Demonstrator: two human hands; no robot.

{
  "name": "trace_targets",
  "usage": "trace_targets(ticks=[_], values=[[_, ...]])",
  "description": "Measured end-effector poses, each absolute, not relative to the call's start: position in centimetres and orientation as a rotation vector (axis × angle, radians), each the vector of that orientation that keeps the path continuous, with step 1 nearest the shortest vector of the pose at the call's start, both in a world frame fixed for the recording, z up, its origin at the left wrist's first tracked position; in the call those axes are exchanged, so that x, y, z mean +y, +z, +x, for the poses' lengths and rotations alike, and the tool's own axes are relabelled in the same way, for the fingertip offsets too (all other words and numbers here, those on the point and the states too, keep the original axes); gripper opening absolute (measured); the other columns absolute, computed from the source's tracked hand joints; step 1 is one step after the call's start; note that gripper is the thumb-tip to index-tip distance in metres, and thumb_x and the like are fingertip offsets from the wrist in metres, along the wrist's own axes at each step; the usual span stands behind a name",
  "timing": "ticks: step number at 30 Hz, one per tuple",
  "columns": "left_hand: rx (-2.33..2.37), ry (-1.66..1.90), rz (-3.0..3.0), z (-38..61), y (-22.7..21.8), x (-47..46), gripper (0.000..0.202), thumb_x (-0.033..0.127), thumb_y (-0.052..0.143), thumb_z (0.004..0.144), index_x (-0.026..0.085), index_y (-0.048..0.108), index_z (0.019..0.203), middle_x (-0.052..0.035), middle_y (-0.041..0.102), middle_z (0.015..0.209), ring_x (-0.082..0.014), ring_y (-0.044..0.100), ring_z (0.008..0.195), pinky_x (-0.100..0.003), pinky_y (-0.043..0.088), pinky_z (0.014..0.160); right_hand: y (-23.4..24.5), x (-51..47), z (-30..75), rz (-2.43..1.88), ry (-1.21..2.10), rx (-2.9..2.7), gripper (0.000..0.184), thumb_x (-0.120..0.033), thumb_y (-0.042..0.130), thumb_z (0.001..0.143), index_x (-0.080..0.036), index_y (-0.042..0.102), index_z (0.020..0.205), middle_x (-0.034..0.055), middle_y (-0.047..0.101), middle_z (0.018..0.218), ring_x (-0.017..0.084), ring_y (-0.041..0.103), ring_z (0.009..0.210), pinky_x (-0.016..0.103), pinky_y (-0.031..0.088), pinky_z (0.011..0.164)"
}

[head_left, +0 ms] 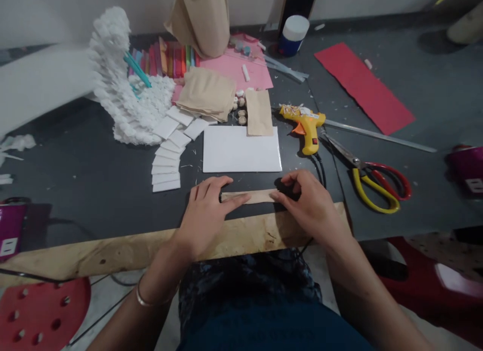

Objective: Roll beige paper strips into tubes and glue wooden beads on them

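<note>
A narrow strip of folded beige crepe paper (260, 196) lies lengthwise near the table's front edge. My left hand (206, 210) is around its left end, thumb pressed along the strip and index finger stretched out beyond it. At the right end, my right hand (311, 202) pinches the paper with its thumb; the other fingers are curled and partly hidden. Just beyond my hands lies a white rectangular board (241, 152). A flat beige crepe piece (259, 112) overlaps the board's far edge, beside a stack of beige crepe pieces (207, 91).
A yellow glue gun (307, 129) and scissors with red and yellow handles (377, 202) lie to the right. At left are small white cards (166, 164) and a white ruffled piece (116, 89). Behind stand a beige roll (207, 21) and a white-lidded jar (294, 36).
</note>
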State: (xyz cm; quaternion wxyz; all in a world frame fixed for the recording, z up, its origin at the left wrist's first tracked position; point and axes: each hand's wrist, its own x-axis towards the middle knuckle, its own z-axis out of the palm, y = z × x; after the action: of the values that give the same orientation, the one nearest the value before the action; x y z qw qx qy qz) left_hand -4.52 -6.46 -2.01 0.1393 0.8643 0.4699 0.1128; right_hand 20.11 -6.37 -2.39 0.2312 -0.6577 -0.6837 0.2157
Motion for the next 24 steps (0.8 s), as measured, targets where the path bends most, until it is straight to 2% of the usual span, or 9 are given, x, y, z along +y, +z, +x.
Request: trace_targets(ticks=[3,6,9,11,13,15,18,21,24], values=[[1.356,0.262,2.558,-4.6,-1.9,-6.3,0.048,0.007,0.045,0.09,0.038,0.062,0.122,-0.0075,0.049,0.132,-0.0295,0.042,0.122,-0.045,0.039,0.095,-2.0,-6.8,20.3,-1.763,0.557,-1.876,0.015,-0.029,0.064,0.083,-0.019,0.058,0.094,0.0079,0.064,0.089,0.022,0.061,0.081,0.035,0.049,0.068],[1.354,0.277,2.587,-4.7,-1.8,-6.4,0.047,0.008,0.047,0.09,0.039,0.061,0.123,-0.0076,0.05,0.131,-0.029,0.044,0.12,-0.046,0.04,0.095,-1.0,-8.3,19.1,-1.624,0.319,-1.983,0.014,-0.024,0.053,0.09,-0.018,0.062,0.1,0.0111,0.067,0.101,0.024,0.062,0.098,0.04,0.049,0.084],[1.345,0.282,2.626,-4.7,-1.9,-6.6,0.037,0.013,0.05,0.091,0.034,0.066,0.117,-0.0089,0.049,0.133,-0.0297,0.042,0.123,-0.046,0.038,0.097,-0.4,-10.2,16.7,-1.379,0.213,-2.322,0.034,-0.028,0.048,0.095,-0.015,0.057,0.125,0.0123,0.064,0.125,0.025,0.054,0.121,0.044,0.039,0.103],[1.359,0.261,2.664,-4.7,-2.0,-6.7,0.028,0.019,0.053,0.091,0.03,0.068,0.112,-0.0102,0.049,0.134,-0.0303,0.04,0.125,-0.046,0.037,0.098,-0.7,-11.2,15.4,-1.324,0.247,-2.538,0.053,-0.04,0.044,0.096,-0.011,0.042,0.141,0.0127,0.049,0.144,0.024,0.041,0.135,0.045,0.027,0.114],[1.37,0.256,2.69,-4.6,-2.3,-6.8,0.03,0.021,0.053,0.091,0.031,0.066,0.116,-0.0101,0.048,0.134,-0.0299,0.039,0.125,-0.045,0.037,0.098,-1.4,-11.9,15.1,-1.412,0.234,-2.597,0.069,-0.051,0.042,0.095,-0.007,0.033,0.147,0.014,0.036,0.152,0.026,0.031,0.141,0.047,0.021,0.117],[1.368,0.28,2.693,-4.6,-2.6,-6.8,0.037,0.02,0.052,0.092,0.037,0.061,0.124,-0.0086,0.048,0.133,-0.0287,0.04,0.124,-0.045,0.037,0.098,-2.2,-12.4,15.6,-1.533,0.204,-2.592,0.076,-0.056,0.042,0.093,-0.006,0.028,0.149,0.0145,0.032,0.154,0.028,0.027,0.144,0.05,0.018,0.117],[1.388,0.309,2.667,-5.0,-2.8,-6.9,0.043,0.016,0.052,0.091,0.04,0.059,0.126,-0.0073,0.049,0.132,-0.0276,0.042,0.122,-0.045,0.038,0.098,-2.6,-13.0,17.0,-1.638,0.15,-2.556,0.079,-0.055,0.042,0.093,-0.009,0.018,0.152,0.0155,0.031,0.154,0.029,0.028,0.143,0.054,0.016,0.117],[1.484,0.286,2.625,-6.5,-2.4,-7.1,0.05,0.007,0.048,0.088,0.039,0.061,0.125,-0.0079,0.05,0.134,-0.029,0.044,0.123,-0.047,0.039,0.098,-2.4,-13.4,17.5,-1.67,0.127,-2.53,0.08,-0.054,0.041,0.094,-0.013,0.01,0.154,0.0161,0.032,0.154,0.029,0.029,0.143,0.056,0.016,0.116],[1.667,0.269,2.567,-7.9,-1.3,-7.9,0.05,0.004,0.047,0.085,0.034,0.063,0.123,-0.0113,0.05,0.135,-0.0328,0.046,0.124,-0.052,0.04,0.097,-2.4,-13.6,17.4,-1.676,0.131,-2.517,0.081,-0.055,0.041,0.094,-0.013,0.009,0.154,0.0159,0.031,0.154,0.029,0.028,0.143,0.055,0.016,0.116]])
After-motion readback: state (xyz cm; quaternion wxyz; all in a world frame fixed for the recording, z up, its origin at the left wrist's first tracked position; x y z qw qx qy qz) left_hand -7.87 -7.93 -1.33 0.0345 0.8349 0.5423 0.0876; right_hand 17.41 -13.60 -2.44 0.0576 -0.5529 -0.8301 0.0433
